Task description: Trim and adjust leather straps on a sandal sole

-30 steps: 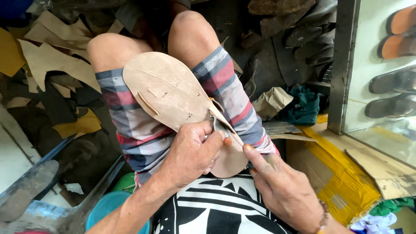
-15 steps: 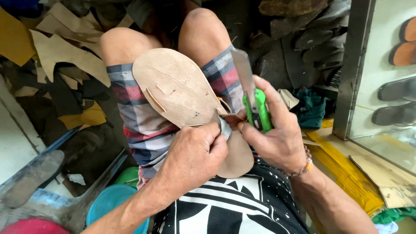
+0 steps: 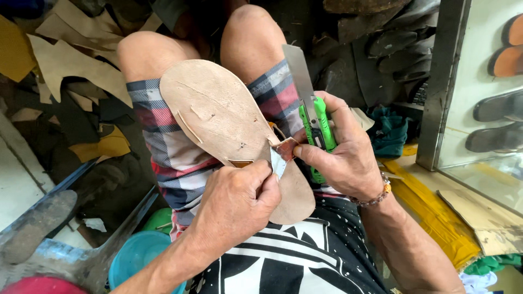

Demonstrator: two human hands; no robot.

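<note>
Clenched around a green utility knife (image 3: 316, 130), the right hand (image 3: 340, 155) holds its long blade pointing far, up past the right knee, while its thumb and forefinger also press a small brown strap end (image 3: 285, 148) at the right edge of a tan leather sandal sole (image 3: 218, 120). Pinching a pale tab (image 3: 278, 163) of that same strap, the left hand (image 3: 234, 204) has its grip closed just beside the right. Both thighs in plaid shorts (image 3: 163, 147) carry the sole, toe end far-left. Leather scraps (image 3: 65, 65) lie far left; finished sandals (image 3: 498, 106) sit on a shelf at right.
</note>
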